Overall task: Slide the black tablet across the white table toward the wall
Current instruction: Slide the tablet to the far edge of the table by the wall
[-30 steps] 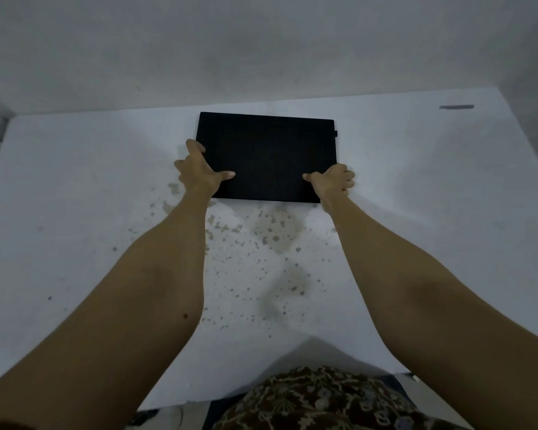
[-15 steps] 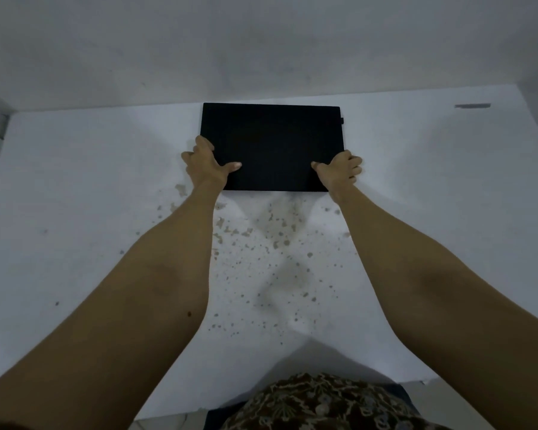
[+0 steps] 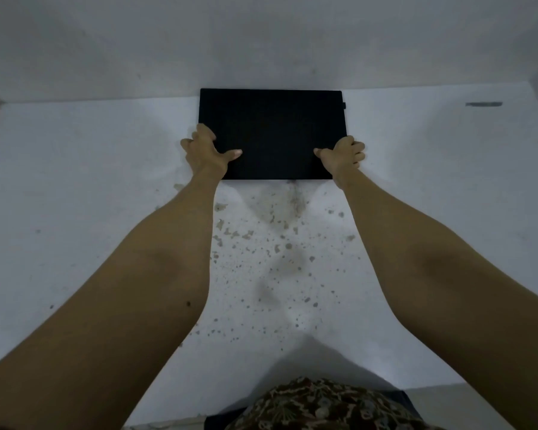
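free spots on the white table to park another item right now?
Two bare patches on the white table: the left stretch, bordered by the wall and left hand, and the right stretch past the right hand, up to the small dark strip. The centre is crowded: the flat black rectangular tablet reaches the wall, and both forearms cross the stained area.

Brown stains, grey strip, patterned garment

Bare utility-type room, kind unclear: stained, paint-flecked white bench pushed against a plain scuffed grey wall. No furnishings or equipment visible to narrow it.
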